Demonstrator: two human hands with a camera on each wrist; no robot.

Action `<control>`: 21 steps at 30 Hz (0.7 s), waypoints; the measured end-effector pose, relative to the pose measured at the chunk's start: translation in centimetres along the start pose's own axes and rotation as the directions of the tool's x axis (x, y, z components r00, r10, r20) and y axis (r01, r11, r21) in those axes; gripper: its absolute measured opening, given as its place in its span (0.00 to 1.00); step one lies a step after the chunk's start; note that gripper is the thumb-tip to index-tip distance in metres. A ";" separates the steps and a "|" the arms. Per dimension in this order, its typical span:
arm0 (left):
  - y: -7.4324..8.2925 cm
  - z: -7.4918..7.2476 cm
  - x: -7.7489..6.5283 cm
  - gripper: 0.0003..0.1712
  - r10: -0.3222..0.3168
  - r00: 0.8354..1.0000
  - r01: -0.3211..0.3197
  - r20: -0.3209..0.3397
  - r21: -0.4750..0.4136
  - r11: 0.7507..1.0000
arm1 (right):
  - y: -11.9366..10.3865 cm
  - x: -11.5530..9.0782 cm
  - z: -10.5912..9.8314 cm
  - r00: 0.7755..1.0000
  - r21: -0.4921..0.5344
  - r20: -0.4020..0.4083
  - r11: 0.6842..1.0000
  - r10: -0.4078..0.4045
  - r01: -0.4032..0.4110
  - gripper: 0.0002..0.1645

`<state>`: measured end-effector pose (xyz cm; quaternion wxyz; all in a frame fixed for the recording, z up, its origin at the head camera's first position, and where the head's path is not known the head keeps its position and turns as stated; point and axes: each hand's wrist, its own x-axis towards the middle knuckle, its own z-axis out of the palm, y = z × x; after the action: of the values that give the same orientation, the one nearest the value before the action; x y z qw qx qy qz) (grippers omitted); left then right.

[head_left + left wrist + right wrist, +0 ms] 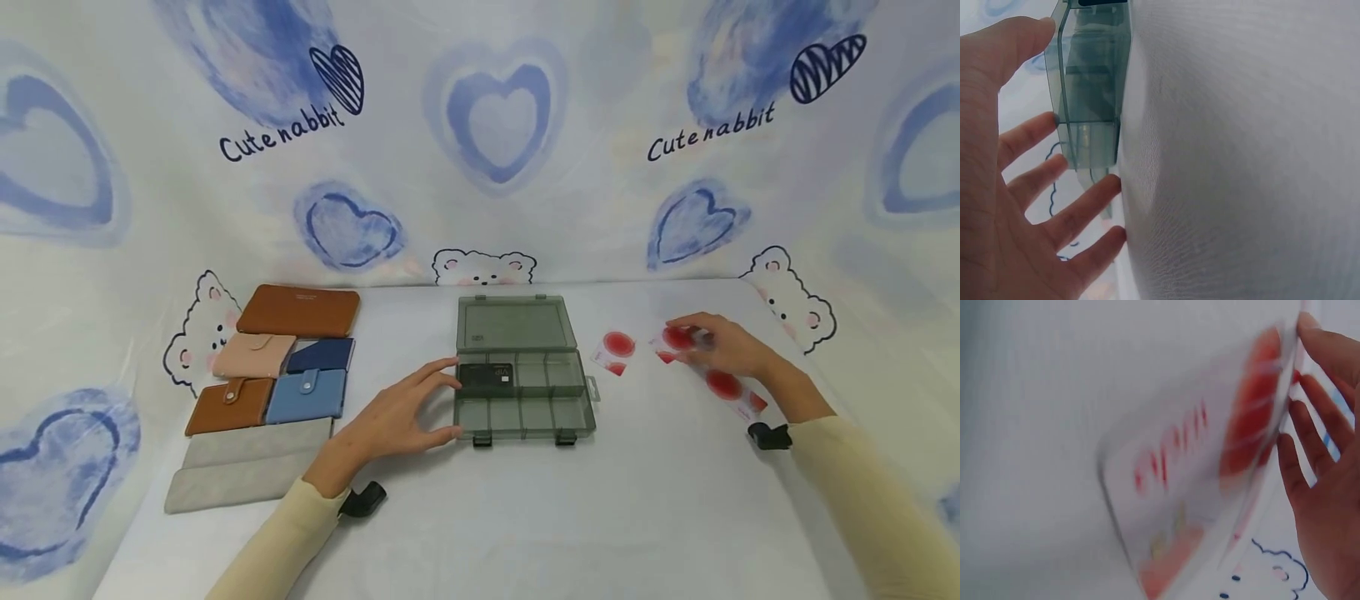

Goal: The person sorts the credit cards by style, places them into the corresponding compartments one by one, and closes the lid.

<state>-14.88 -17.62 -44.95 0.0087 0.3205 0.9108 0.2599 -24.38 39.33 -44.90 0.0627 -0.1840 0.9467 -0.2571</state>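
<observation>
A translucent green compartment box (pixel 525 415) lies with its lid (pixel 515 323) folded back. One of its back compartments holds a black VIP card (pixel 483 377). My left hand (pixel 405 412) is at the box's left end, thumb by the front corner, fingers spread; in the left wrist view, thumb and index fingertips touch the rim. To the right, my right hand (pixel 723 343) holds a red-and-white printed card (pixel 675 337) by its edges, slightly blurred. Similar cards lie beside it, one left (pixel 618 344) and another below my wrist (pixel 726 385). The right wrist view shows a blurred printed card (pixel 1172 456) up close.
Wallets are grouped on the left: a long brown one (pixel 298 311), a pink one (pixel 251 355), a navy one (pixel 322 355), a small brown one (pixel 225 407), a blue one (pixel 307 397) and a long grey one (pixel 247 467). A heart-patterned cloth (pixel 495 217) hangs behind the white table.
</observation>
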 end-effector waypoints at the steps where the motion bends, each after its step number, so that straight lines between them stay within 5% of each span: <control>1: 0.0 0.0 0.0 0.37 0.002 1.000 -0.002 0.000 -0.001 1.000 | 0.0 0.1 0.3 1.000 -0.010 -0.014 1.000 0.003 -0.003 0.34; 9: 0.0 0.3 0.2 0.37 0.002 1.000 -0.002 -0.002 0.003 1.000 | -1.1 1.0 0.3 0.997 -0.058 -0.004 0.995 0.079 -0.079 0.39; 21: 0.1 0.1 0.1 0.37 0.000 1.000 0.000 -0.003 0.003 1.000 | -0.2 -0.3 -0.9 0.993 -0.005 0.062 0.994 0.105 -0.105 0.39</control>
<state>-14.86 -17.44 -44.95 0.0068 0.3202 0.9112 0.2591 -24.23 39.70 -44.05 0.1054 -0.1419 0.9529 -0.2466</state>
